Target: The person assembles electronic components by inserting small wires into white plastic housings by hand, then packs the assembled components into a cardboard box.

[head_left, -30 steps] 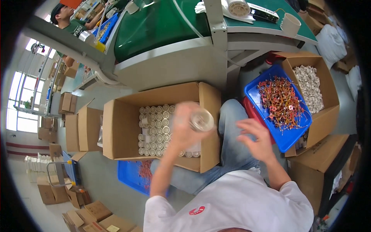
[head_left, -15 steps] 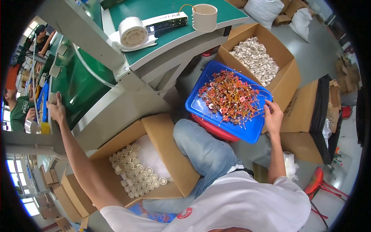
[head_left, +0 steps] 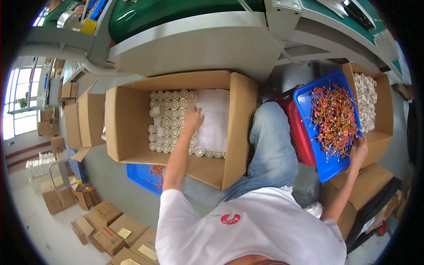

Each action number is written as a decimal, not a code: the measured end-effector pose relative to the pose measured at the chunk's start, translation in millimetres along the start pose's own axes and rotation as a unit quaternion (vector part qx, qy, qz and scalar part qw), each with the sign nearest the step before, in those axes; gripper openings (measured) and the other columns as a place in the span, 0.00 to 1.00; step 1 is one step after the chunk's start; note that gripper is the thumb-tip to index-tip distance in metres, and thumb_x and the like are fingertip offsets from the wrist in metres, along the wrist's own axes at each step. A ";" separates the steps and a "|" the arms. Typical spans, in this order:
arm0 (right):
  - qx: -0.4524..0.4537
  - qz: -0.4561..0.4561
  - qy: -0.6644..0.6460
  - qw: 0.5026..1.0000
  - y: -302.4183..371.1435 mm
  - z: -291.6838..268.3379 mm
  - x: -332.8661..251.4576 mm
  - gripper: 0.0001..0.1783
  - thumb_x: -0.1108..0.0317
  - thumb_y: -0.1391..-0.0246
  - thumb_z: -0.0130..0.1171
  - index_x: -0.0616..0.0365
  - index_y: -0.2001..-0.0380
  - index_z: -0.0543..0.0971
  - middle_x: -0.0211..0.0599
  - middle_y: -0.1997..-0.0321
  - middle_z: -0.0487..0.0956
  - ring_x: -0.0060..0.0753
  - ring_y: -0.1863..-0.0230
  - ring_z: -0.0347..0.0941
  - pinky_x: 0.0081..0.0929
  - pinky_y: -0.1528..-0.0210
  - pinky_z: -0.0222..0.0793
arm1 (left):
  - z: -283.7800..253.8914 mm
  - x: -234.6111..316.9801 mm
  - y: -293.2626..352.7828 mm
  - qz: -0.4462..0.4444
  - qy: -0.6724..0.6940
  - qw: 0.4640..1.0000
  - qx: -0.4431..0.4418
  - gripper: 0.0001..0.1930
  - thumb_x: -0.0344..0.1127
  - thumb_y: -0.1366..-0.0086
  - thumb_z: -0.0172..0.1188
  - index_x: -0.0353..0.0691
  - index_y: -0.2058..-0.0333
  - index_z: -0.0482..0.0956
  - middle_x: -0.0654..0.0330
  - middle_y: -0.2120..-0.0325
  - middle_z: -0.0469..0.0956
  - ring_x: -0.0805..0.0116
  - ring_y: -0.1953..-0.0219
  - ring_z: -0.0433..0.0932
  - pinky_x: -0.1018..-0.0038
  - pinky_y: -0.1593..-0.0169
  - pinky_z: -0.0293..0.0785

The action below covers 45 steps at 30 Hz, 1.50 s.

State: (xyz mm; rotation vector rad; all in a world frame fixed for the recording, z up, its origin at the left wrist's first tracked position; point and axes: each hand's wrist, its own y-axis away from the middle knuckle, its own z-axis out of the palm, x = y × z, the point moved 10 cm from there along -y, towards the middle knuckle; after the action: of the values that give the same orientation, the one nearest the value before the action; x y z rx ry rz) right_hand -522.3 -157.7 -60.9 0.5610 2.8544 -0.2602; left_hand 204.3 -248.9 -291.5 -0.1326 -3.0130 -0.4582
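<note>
My left hand reaches down into an open cardboard box, over rows of white round plastic cylinders. Its fingers are bent downward, and whatever they hold is hidden beneath the hand. To the right, a tilted blue tray carries a tangled heap of orange wires with small red discs. At the tray's right rim is my right hand, its fingers curled together at the edge of the heap. I cannot make out what lies between them.
White sheet material covers the box's right part. A red stool-like support stands under the tray. Behind it, another carton holds small white parts. A green-topped bench runs along the far side; closed cartons stand lower left.
My left hand has come from the green bench, where it gripped a white cylinder, down into the cardboard box. The view has swung left. My right hand stays by the tray's right rim.
</note>
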 end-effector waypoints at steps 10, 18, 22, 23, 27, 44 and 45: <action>0.125 0.114 -0.133 0.977 48.0 -63.8 -3.9 0.09 0.73 0.44 0.61 0.67 0.61 0.80 0.42 0.66 0.76 0.36 0.66 0.74 0.32 0.61 0.70 | 169.3 -57.4 36.9 -0.060 -0.207 0.938 -0.273 0.26 0.43 0.46 0.67 0.47 0.47 0.79 0.54 0.47 0.78 0.48 0.42 0.74 0.49 0.42 0.69; 0.258 0.085 -0.180 0.945 70.4 -141.9 -52.3 0.12 0.73 0.39 0.57 0.64 0.54 0.81 0.38 0.61 0.78 0.28 0.64 0.74 0.28 0.60 0.71 | 11.1 -6.0 20.5 -0.102 0.572 0.775 -0.248 0.29 0.42 0.29 0.54 0.30 0.37 0.62 0.47 0.48 0.75 0.58 0.54 0.81 0.62 0.51 0.80; 0.310 0.045 -0.250 0.916 88.7 -171.3 -92.9 0.10 0.77 0.38 0.55 0.66 0.56 0.81 0.35 0.57 0.78 0.22 0.64 0.75 0.21 0.62 0.73 | -133.3 59.1 47.6 0.011 0.802 0.576 -0.156 0.26 0.38 0.29 0.53 0.29 0.38 0.61 0.46 0.44 0.71 0.56 0.48 0.77 0.58 0.45 0.77; 0.293 0.017 -0.325 0.899 89.9 -167.0 -103.8 0.10 0.78 0.38 0.55 0.66 0.56 0.81 0.33 0.57 0.78 0.20 0.66 0.75 0.18 0.63 0.73 | -166.3 75.9 63.0 0.064 0.854 0.502 -0.124 0.24 0.36 0.28 0.52 0.29 0.39 0.63 0.46 0.44 0.71 0.56 0.46 0.76 0.58 0.43 0.76; 0.038 -0.036 -0.487 0.872 91.4 -94.2 -208.8 0.11 0.79 0.48 0.61 0.67 0.60 0.82 0.41 0.63 0.81 0.30 0.62 0.79 0.22 0.63 0.75 | -189.8 140.1 109.1 0.037 0.780 0.622 -0.064 0.27 0.28 0.45 0.70 0.33 0.48 0.69 0.51 0.53 0.78 0.59 0.54 0.82 0.65 0.51 0.81; -0.402 -0.022 -0.648 0.647 164.0 31.1 -345.3 0.13 0.84 0.44 0.56 0.71 0.55 0.81 0.41 0.57 0.79 0.31 0.61 0.81 0.24 0.59 0.79 | -198.7 232.0 221.5 0.085 0.573 0.815 0.002 0.30 0.37 0.53 0.77 0.37 0.55 0.70 0.58 0.65 0.80 0.66 0.62 0.80 0.71 0.57 0.76; -0.402 -0.020 -0.648 0.646 166.3 32.3 -343.4 0.13 0.84 0.44 0.56 0.71 0.55 0.81 0.41 0.57 0.79 0.31 0.61 0.81 0.24 0.59 0.79 | -197.5 228.6 224.4 0.085 0.573 0.815 0.000 0.30 0.37 0.53 0.77 0.37 0.55 0.70 0.58 0.65 0.80 0.66 0.62 0.80 0.71 0.57 0.76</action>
State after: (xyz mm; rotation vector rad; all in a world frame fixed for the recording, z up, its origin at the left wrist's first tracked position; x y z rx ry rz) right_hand -141.5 -133.7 -28.3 0.0044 1.2896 0.4479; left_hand 14.9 -78.3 -14.7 -0.0767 -1.7839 -0.3301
